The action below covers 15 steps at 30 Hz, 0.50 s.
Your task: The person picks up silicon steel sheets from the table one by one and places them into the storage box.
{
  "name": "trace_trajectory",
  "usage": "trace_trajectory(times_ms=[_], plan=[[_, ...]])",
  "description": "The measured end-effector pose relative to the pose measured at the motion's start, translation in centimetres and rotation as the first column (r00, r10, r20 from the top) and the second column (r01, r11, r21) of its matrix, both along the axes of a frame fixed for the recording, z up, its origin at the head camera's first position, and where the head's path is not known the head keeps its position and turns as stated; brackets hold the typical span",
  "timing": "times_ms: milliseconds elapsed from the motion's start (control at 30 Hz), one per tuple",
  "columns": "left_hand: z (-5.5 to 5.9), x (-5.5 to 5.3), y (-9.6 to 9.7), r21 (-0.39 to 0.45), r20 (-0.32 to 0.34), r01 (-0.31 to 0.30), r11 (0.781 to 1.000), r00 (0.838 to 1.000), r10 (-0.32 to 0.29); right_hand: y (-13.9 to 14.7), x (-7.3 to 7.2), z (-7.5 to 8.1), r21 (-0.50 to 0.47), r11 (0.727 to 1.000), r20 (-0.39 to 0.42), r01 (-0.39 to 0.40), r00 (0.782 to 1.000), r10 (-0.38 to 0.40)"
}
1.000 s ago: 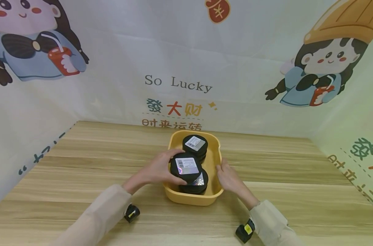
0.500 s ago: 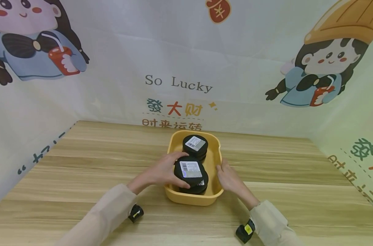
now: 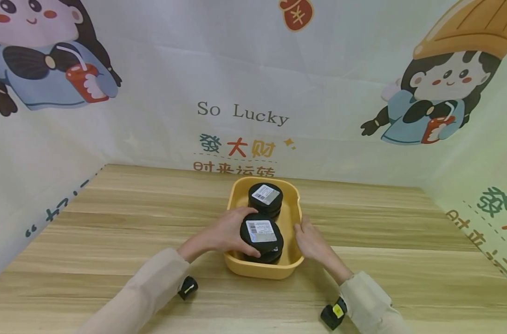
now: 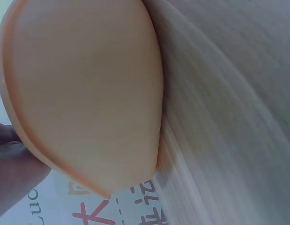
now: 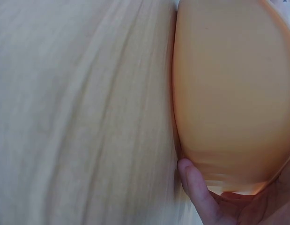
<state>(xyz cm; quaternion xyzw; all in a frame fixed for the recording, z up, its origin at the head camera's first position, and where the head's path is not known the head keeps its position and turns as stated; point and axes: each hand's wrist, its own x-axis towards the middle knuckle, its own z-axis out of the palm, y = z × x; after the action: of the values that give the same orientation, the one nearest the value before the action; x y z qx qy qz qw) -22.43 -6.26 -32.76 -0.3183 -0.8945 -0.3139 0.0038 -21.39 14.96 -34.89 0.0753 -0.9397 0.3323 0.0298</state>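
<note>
A yellow plastic bin (image 3: 263, 272) with rounded corners sits on the table. My left hand (image 3: 226, 233) reaches over its left side and holds a flat round black container (image 3: 262, 232) between thumb and fingers. That container has a silvery barcode label on top and overlaps another black round container (image 3: 265, 258) beneath it. A stack of similar black containers (image 3: 265, 195) stands at the bin's far end. My right hand (image 3: 312, 239) grips the bin's right wall, with fingers (image 5: 201, 190) round its outside in the right wrist view. In the left wrist view, the bin's outer wall (image 4: 88, 93) hides the held container.
The wood-grain table (image 3: 383, 241) extends to both sides of the bin. A white printed cloth (image 3: 245, 69) with cartoon figures hangs behind and at the sides. Each wrist bears a small black camera, such as the right wrist camera (image 3: 332, 317).
My left hand has moved slightly right and toward me with the black container, which now covers more of the one below it. My right hand has stayed on the bin.
</note>
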Motion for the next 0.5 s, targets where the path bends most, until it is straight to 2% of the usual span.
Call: trace_trajectory(times_ms=[333, 500], plan=[[0.03, -0.06, 0.63, -0.048, -0.001, 0.026, 0.999, 1.000, -0.026, 0.07, -0.02, 0.02, -0.003, 1.000, -0.014, -0.014, 1.000, 0.014], [0.10, -0.14, 0.88, -0.079, 0.008, 0.028, 0.996, 1.000, -0.028, 0.05, -0.03, 0.06, -0.009, 1.000, 0.003, -0.010, 1.000, 0.010]])
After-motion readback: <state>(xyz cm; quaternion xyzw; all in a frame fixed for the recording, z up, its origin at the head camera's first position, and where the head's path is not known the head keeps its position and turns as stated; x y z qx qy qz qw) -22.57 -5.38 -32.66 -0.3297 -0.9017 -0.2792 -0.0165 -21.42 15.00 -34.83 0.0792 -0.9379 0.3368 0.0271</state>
